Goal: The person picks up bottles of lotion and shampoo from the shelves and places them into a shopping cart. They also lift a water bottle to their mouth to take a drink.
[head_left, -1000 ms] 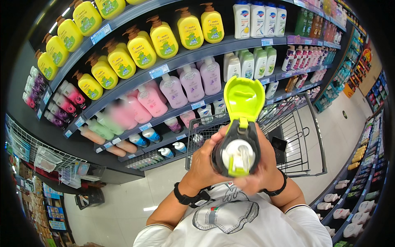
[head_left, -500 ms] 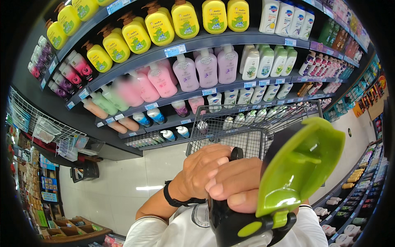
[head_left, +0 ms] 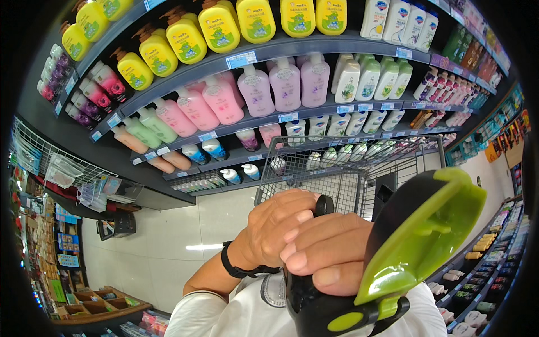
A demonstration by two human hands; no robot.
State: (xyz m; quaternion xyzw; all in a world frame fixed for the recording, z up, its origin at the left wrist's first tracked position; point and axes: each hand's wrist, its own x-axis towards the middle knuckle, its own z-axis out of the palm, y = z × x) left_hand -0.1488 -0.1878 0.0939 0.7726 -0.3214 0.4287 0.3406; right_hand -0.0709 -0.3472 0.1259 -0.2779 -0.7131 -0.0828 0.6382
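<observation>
bottle (head_left: 337, 306): black, green flip lid (head_left: 424, 236) open, raised close under the camera, above the cart (head_left: 337, 168) | left hand (head_left: 275, 230), right hand (head_left: 331, 253): both wrapped round its upper body | handling: likely rigid, smooth, moderately heavy; best held around the body, below the lid hinge

I see shop aisle: shelves (head_left: 314, 48) stacked with rows of pump bottles (head_left: 283, 84), price tags (head_left: 241, 59) on shelf edges, wire cart (head_left: 337, 168) ahead, tiled floor (head_left: 168, 230).
</observation>
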